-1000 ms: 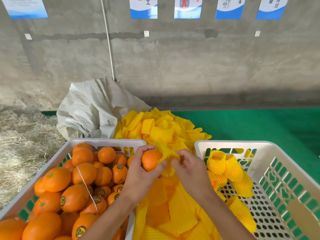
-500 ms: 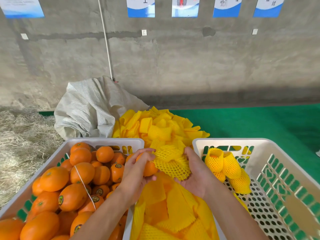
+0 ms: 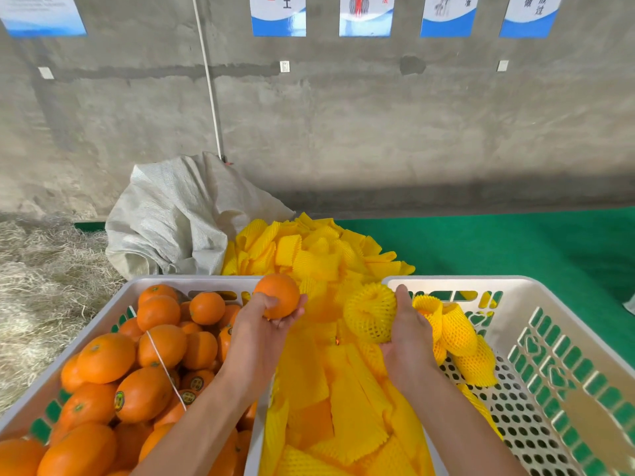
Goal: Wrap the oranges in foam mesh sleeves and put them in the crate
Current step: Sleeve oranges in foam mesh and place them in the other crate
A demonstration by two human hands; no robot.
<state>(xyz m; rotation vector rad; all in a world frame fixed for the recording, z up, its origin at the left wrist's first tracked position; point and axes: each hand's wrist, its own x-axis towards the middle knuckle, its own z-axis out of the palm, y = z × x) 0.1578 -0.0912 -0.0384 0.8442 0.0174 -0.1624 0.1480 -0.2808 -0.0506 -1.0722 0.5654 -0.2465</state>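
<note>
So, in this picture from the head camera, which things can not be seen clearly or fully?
- Wall posters: cut by the top edge; print too small to read.
- Crate of bare oranges: cut by the left and bottom edges; lower layers hidden under the top fruit.
- Wrapped oranges in the right crate: partly behind the right hand; count unclear.
- Fruit inside the mesh sleeve: foam covers it almost wholly.
- Stickers on oranges: too small.

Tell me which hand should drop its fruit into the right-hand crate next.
Right. The right hand holds the sleeved orange beside the white crate; the left hand holds a bare orange.
</note>
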